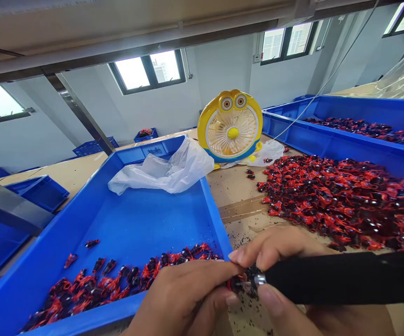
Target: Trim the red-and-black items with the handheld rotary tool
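My left hand (179, 291) is closed, pinching a small red-and-black part (236, 283) between thumb and fingers; most of the part is hidden. My right hand (289, 240) grips a thick black-handled tool (328, 278) with a silver collar and a thin metal tip. That tip meets the part, and the fingertips of both hands come close together there. Beside my left hand, a blue tray (145, 212) holds several similar parts (110, 280) along its near side. A large heap of red-and-black parts (335, 200) lies on the table to the right.
A yellow fan (233, 133) with cartoon eyes stands behind the tray. A white plastic bag (166, 170) drapes over the tray's far end. More blue trays (356, 147) stand at the right. Black crumbs (247, 317) dot the cardboard-covered table (238, 191). A shelf (135, 28) hangs overhead.
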The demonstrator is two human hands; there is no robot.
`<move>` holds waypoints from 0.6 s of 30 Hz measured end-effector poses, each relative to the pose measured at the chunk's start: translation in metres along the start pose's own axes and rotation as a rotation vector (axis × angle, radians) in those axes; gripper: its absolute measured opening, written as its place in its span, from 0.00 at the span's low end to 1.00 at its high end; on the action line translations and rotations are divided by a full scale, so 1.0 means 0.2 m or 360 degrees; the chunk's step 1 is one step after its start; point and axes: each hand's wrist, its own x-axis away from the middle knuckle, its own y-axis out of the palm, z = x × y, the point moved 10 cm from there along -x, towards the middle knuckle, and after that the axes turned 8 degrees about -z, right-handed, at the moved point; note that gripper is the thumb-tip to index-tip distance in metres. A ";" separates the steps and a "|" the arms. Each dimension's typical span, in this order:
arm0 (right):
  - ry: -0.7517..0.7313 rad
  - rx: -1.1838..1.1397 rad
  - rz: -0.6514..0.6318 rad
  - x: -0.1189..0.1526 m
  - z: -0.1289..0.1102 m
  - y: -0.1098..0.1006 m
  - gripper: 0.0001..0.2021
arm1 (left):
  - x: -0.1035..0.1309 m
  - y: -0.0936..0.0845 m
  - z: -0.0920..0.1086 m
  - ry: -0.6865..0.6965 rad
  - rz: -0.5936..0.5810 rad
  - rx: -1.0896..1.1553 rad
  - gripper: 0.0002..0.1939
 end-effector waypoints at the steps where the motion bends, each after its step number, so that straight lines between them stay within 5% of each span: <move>1: -0.0014 -0.0005 -0.0012 0.00 0.00 0.00 0.13 | 0.00 0.00 0.00 0.0008 0.0000 0.0007 0.08; 18: -0.0013 -0.0019 -0.0003 0.00 -0.01 0.00 0.15 | 0.01 0.01 -0.02 0.0001 -0.0044 0.0119 0.11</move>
